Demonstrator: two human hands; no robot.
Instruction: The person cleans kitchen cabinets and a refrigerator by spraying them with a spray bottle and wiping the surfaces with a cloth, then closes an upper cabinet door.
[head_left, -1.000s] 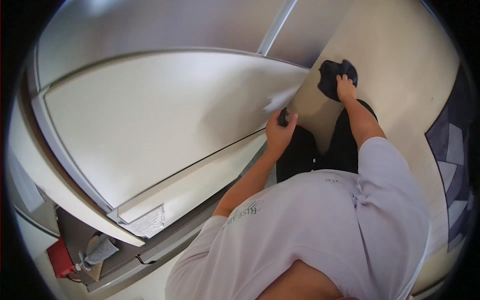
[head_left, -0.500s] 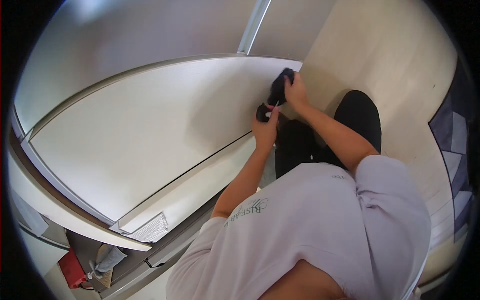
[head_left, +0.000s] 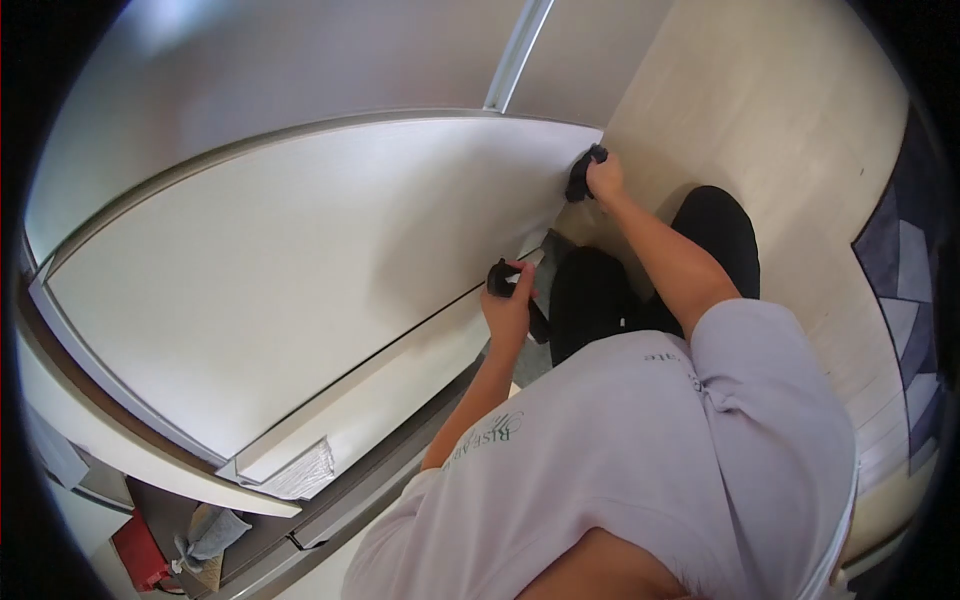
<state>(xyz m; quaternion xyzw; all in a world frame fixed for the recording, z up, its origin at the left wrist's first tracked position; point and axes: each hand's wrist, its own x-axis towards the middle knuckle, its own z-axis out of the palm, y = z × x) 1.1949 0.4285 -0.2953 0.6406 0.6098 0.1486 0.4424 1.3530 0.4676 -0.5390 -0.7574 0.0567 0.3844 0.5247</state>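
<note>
My right hand [head_left: 604, 182] grips a bunched dark cloth [head_left: 581, 172] near the far corner of the white panel [head_left: 270, 270], where it meets the wooden floor. Closer to me, my left hand [head_left: 509, 305] is wrapped round a small black object [head_left: 501, 278], held beside the panel's lower edge. A dark strip shows below that hand; whether it belongs to the object I cannot tell. The two hands are apart. My black-clad knees [head_left: 715, 230] are just to the right of the hands.
A metallic post [head_left: 518, 55] rises above the panel. At the lower left lie a red box [head_left: 140, 550] and a grey cloth bundle [head_left: 215, 533]. Crumpled silvery material [head_left: 305, 472] sits at the panel's lower edge. A patterned rug [head_left: 895, 270] covers floor at the right.
My right hand has lifted the dark cloth from the floor and moved left to the panel. Both hands came close together, then parted, my left hand coming nearer to me.
</note>
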